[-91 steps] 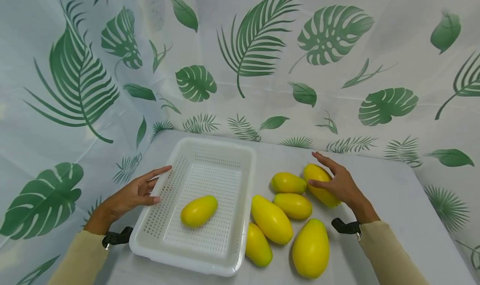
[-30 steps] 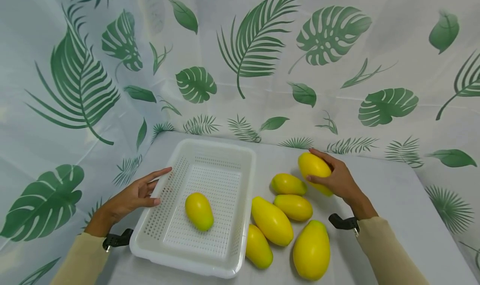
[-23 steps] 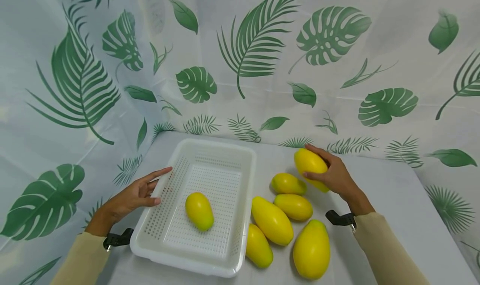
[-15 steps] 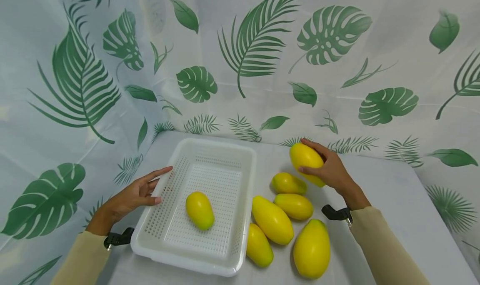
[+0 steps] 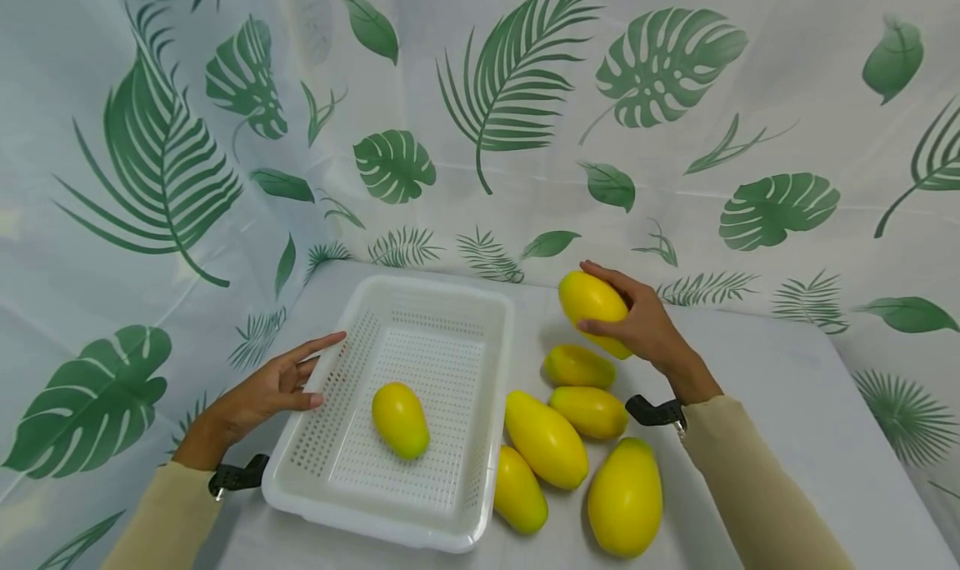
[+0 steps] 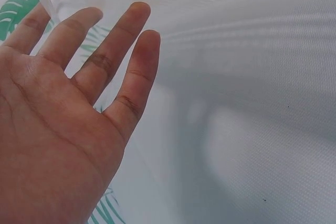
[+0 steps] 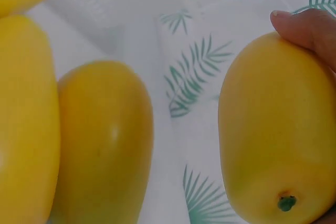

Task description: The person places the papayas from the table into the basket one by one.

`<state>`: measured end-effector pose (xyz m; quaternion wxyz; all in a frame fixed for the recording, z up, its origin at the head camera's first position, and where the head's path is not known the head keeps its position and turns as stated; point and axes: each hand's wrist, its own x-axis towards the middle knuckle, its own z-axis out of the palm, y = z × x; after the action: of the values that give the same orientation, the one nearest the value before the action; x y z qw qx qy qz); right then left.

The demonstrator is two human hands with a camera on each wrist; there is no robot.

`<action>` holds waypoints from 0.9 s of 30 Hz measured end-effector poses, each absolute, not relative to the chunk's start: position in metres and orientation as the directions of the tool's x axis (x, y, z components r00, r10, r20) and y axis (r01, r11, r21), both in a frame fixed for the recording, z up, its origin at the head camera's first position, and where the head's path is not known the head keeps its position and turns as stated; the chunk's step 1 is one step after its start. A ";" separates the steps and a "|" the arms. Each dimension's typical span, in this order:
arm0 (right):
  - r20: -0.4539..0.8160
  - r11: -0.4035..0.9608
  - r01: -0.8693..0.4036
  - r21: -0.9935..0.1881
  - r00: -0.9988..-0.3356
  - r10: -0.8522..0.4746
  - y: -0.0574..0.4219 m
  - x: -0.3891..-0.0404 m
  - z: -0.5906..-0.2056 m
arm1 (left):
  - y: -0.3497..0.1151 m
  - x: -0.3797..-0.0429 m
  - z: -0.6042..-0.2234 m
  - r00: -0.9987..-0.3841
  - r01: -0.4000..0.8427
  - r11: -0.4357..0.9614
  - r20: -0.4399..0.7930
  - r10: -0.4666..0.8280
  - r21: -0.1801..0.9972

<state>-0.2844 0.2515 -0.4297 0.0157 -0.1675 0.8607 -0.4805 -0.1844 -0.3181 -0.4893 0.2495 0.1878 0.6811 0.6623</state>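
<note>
Clearly off the table, one plump yellow mango is held between the right hand's thumb and fingers, beyond the loose fruit.
It looks firm, smooth and perhaps slippery, so a broad hold round its thick middle should serve. The left hand, fingers spread, rests at the rim of a white perforated basket containing a single smaller mango.

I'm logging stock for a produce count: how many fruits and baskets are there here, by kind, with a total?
White rectangular perforated plastic basket: 1
Smooth yellow oval fruits: 7 (1 in the basket, 1 in the right hand, 5 on the white tabletop)
Total: 8
</note>
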 end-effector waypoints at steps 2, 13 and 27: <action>0.140 0.462 -0.283 -0.840 -0.937 -0.319 0.246 -0.286 -0.429 | -0.318 -0.184 -0.489 -0.804 -0.073 0.049 -0.088 0.588 0.996; 0.150 0.422 -0.313 -0.851 -0.914 -0.377 0.221 -0.289 -0.425 | -0.318 -0.184 -0.489 -0.805 -0.067 0.044 -0.080 0.587 0.997; 0.147 0.410 -0.328 -0.851 -0.899 -0.413 0.200 -0.290 -0.422 | -0.319 -0.185 -0.493 -0.804 -0.079 0.027 -0.080 0.590 0.996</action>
<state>-0.2896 0.2000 -0.4219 0.0432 -0.2210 0.8385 -0.4962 -0.1846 -0.3192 -0.4930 0.2492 0.1898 0.6718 0.6712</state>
